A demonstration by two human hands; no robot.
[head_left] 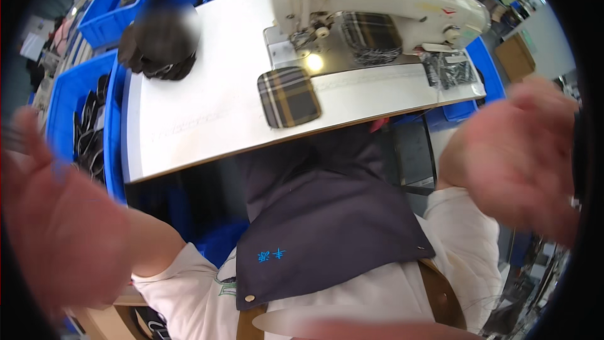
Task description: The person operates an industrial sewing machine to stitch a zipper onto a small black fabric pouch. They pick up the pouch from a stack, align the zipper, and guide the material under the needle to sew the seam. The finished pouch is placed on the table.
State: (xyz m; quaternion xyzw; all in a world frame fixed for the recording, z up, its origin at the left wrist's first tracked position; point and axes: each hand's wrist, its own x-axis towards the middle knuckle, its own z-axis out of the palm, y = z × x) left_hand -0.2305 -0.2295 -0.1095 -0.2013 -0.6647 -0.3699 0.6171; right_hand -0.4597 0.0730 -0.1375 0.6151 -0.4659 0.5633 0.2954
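Observation:
Both my hands are raised close to the camera, away from the table. My left hand [66, 239] fills the left edge; it is smeared by motion and its fingers run out of the picture. At the right edge my right hand [519, 154] is blurred too, its fingers mostly hidden. Neither visibly holds anything. In front of me lies a plaid fabric piece [289, 97], dark with tan and white stripes and rounded corners, near the table's front edge. Just beyond it stands a white sewing machine [377, 0] with its lamp lit. A stack of similar plaid pieces [372, 38] sits at the machine bed.
A pile of dark pieces [160, 44], partly blurred, is on the white table [201, 113] at the left. Blue bins [63, 101] with dark items stand along the left side. A clear bag [448, 69] lies at the table's right end, with a cardboard box [514, 56] beyond.

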